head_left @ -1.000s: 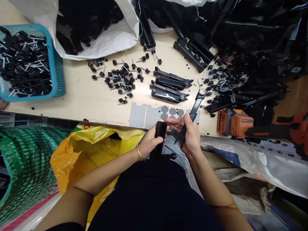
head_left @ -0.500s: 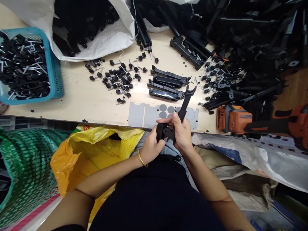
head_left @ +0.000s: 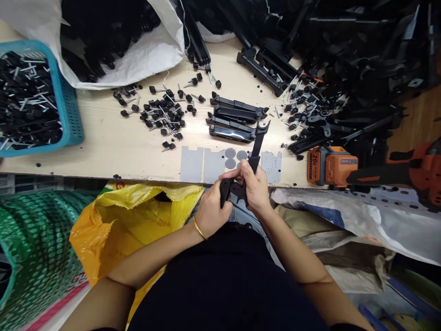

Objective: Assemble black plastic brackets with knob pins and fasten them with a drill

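In front of my waist, at the table's front edge, both hands hold black plastic arm pieces. My right hand (head_left: 257, 186) is closed around a long black arm with a forked end (head_left: 259, 140), which points up and away over the table. My left hand (head_left: 212, 207) grips a shorter black piece with a rounded end (head_left: 225, 187). Between the hands the flat rounded ends of the two pieces meet; whether they are joined I cannot tell. Just beyond the fork lie several folded black arms (head_left: 237, 112) side by side. My fingers partly hide both held pieces.
Loose black-headed screws (head_left: 161, 110) lie on the table (head_left: 138, 138). A blue basket (head_left: 70, 110) of screws stands left, and a white sack (head_left: 148, 59) behind. Right are an orange power tool (head_left: 344, 166) and piled black parts (head_left: 344, 69). A yellow sack (head_left: 138, 220) hangs below.
The view has shifted slightly, so the table things sit a little further left. The rounded ends between my hands are turned a little differently. Both hands keep their hold.
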A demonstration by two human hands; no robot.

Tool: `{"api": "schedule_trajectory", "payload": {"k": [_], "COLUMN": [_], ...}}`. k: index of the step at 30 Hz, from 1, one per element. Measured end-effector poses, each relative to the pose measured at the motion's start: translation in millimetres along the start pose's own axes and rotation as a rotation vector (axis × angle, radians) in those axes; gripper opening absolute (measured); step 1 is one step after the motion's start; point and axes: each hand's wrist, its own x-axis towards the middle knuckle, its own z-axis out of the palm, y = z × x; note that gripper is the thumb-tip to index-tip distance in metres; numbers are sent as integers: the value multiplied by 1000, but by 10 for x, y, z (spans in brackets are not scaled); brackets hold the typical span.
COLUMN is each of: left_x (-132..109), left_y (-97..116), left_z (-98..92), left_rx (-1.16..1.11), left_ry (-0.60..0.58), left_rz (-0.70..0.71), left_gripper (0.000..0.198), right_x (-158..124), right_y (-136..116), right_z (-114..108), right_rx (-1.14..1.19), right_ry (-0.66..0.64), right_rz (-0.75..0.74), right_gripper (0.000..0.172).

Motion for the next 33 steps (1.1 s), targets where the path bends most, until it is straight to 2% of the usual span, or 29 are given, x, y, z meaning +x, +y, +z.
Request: {"api": "schedule_trajectory", "payload": {"k": [6,12,16,20,23,26,30,32,33], "left_x": [-32,-39,4,25,2,-18,7,32,44], "left_y": [48,79,69,104,148,181,189,179,173], "left_z": [-3,39,70,114,171,201,160,133,125], "left_rx": [72,31,-145,-466,-474,-366,-213,-203,-213], "left_ry": [9,-11,-46,-227,-206,-196,-312,-347,-341], "left_rz": [-18,-33,-70,-211,-269,-252,-232,-239,-247], "left_gripper": [45,46,47,28,29,38,44,48,50], "right_x": [6,95,182,217,218,256,343,359,356], "right_y": [57,107,94,45,20,-26,-82,-55,-27], "right_z": [17,60,49,8,-34,-101,-184,-186,-176], "right_rx": [32,-10,-18,52,60,31,18,47,74], "right_ry": [1,35,55,60,65,-26,-259,-274,-228], "right_rz": [30,9,-3,-16,-32,37,124,125,109], "right_gripper": [50,52,51,50,51,52,54,53,52]}}
